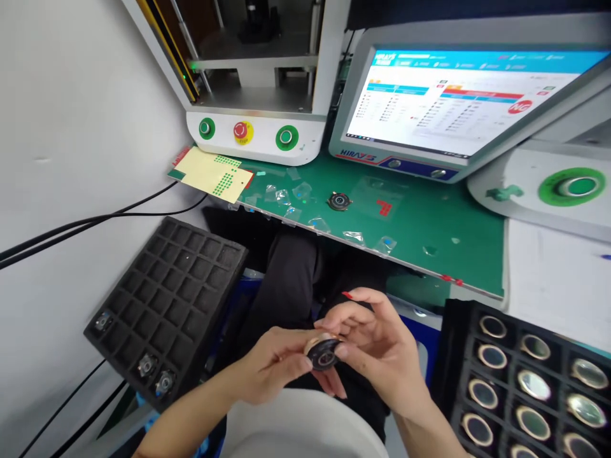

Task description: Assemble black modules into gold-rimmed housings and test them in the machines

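A round watch case [323, 353] with a gold-coloured rim and a dark back is held above my lap, its dark side tilted up. My left hand [279, 366] pinches it from the left, the thumb on its near edge. From the right, my right hand [377, 346] has its thumb on the case's edge, with the fingers curled behind and partly hidden. Beyond my hands, a dark round watch part [338, 201] lies on the green bench mat [410, 222]. Around it are small clear film pieces [353, 237], some with blue dots.
At left, a black foam tray [174, 277] holds three small parts. Another black tray [508, 375], right, carries several gold-rimmed watch cases. Behind stand a press machine [258, 137] with buttons and a screen [453, 108] showing red "NG". A yellow sticker sheet [210, 175] lies left; black cables [95, 219] cross there.
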`<state>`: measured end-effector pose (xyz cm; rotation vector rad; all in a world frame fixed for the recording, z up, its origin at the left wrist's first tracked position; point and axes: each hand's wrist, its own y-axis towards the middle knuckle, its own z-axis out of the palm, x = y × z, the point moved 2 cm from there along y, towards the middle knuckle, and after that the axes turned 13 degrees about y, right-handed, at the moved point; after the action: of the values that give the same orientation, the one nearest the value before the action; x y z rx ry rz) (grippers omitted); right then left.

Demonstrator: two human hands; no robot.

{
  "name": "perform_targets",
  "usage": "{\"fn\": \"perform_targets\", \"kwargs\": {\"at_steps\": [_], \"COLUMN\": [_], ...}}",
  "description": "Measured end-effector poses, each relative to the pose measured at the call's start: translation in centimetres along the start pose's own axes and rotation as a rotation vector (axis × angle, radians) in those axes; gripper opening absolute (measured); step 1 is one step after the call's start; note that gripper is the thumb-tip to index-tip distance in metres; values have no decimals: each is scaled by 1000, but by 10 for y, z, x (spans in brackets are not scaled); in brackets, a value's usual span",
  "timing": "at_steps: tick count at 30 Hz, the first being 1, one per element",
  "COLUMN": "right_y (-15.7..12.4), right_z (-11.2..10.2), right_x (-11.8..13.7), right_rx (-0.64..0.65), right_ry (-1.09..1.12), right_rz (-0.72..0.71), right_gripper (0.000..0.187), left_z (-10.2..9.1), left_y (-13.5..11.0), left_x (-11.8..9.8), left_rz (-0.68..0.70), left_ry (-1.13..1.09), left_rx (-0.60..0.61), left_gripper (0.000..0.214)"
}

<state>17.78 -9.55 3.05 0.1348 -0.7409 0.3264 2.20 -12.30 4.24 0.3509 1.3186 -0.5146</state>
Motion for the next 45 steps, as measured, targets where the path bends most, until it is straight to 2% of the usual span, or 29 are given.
{"fn": "perform_targets", "kwargs": {"at_steps": [2,4,7,10,12,14,21,30,32,37,45], "right_y": [2,2,1,-4,-7,-11,-24,-25,-25,-28,-29], "right_z": [3,6,9,10,13,16,16,16,19,28,30], "right_x": [-2,-4,-6,-2,4,7,-3,0,1,1,2], "right_rx": [25,36,-37,-206,-285,-295,-97,-106,-139,-359,-376], "right_ry": [37,29,-91,-254,-277,-214,10,-53,-53,12,11], "right_rz": [24,33,-8,-162,-241,-235,93,83,90,144,148], "right_gripper": [43,43,40,25,10,4,6,9,7,12,13], "left_z": [-3,-8,-14,-17,-17,-16,-14,-11,-11,-11,-12], "left_y": [-2,-3,-4,-4,-4,-3,2,5,5,4,3], "left_x": [5,8,5,-5,-12,-17,-22,-29,-29,-28,-29], "left_rz": [29,90,158,194,224,253,341,374,367,362,373], "left_ry": [-96,-103,119,399,543,638,756,863,863,884,924], "left_rx": [21,-11,-172,-343,-403,-430,-385,-323,-315,-314,-313], "left_gripper": [43,48,66,68,69,69,60,56,55,57,55]}}
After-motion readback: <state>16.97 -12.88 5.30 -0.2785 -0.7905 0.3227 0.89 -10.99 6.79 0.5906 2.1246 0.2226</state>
